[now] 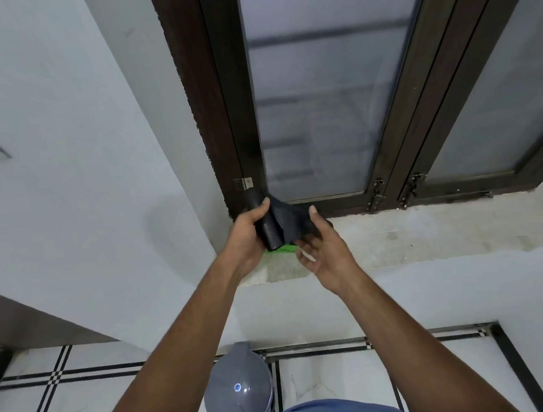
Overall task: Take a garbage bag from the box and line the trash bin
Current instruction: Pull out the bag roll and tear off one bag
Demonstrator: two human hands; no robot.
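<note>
My left hand grips a black roll of garbage bags above the window ledge. A loose flap of black bag is unrolled to the right, and my right hand holds its edge between thumb and fingers. A sliver of the green box shows on the ledge just under the roll, mostly hidden by my hands. The grey trash bin with its lid closed stands on the floor below, between my forearms.
The stone window ledge runs to the right under a dark-framed frosted window. White walls stand left and below the ledge. White floor tiles with black lines surround the bin.
</note>
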